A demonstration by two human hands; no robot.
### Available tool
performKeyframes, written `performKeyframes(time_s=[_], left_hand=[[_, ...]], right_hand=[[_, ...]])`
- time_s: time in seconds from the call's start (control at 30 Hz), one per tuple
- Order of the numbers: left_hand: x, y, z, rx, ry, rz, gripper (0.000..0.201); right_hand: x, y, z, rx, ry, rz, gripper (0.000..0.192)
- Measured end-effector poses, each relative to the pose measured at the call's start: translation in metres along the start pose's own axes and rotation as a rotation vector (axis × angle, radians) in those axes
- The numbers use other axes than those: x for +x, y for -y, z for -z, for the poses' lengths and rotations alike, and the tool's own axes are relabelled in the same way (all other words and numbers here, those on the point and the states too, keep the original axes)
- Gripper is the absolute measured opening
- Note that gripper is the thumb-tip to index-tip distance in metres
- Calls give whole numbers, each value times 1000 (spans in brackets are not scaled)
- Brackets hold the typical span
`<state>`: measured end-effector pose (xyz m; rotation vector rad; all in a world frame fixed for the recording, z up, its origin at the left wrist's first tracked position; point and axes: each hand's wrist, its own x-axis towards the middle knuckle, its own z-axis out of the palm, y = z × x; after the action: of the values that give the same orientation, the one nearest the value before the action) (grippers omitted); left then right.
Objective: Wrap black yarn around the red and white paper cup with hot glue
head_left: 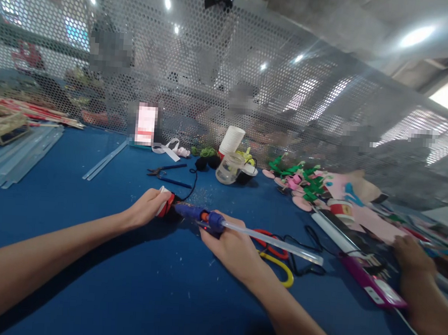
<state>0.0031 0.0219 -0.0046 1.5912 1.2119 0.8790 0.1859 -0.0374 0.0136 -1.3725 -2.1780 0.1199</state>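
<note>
Right hand point(230, 242) grips our glue gun point(201, 216), its nozzle at the red-white piece point(165, 203) pinched in our left hand point(147, 208); hot glue may burn those fingertips

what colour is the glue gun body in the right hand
Blue, with an orange band, seen in the head view: glue gun, right hand.

The left hand point(147, 208) hides most of a small red-and-white piece point(164, 204). Shapes behind the perforated screen point(252, 78) are blurred beyond telling.

Bare table point(126, 283) nearside (scissors point(279, 262) crowd the right).
</note>
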Motion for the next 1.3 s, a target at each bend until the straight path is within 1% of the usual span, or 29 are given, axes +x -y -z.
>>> performKeyframes(time_s=[0.1, 0.27, 0.4, 0.73, 0.8, 0.93, 1.17, 1.3], left_hand=[[0, 1, 0, 0, 12, -9, 34], [-1, 1, 1, 22, 31, -36, 34], [-2, 1, 2, 41, 46, -45, 35], [0, 5, 4, 113, 66, -75, 38], [0, 6, 4, 133, 76, -79, 39], [-1, 5, 4, 166, 98, -96, 38], [-3, 4, 5, 221, 100, -104, 37], [-3, 5, 5, 211, 107, -105, 38]], right_hand=[[0, 0, 1, 6, 17, -3, 10], [1, 0, 2, -4, 7, -26, 13], [0, -1, 2, 38, 44, -49, 11], [6, -3, 2, 42, -19, -168, 15], [6, -3, 3, 65, -17, -177, 15], [6, -3, 5, 158, 34, -198, 14], [9, -1, 6, 169, -23, -168, 14], [7, 1, 8, 206, 15, -212, 14]])
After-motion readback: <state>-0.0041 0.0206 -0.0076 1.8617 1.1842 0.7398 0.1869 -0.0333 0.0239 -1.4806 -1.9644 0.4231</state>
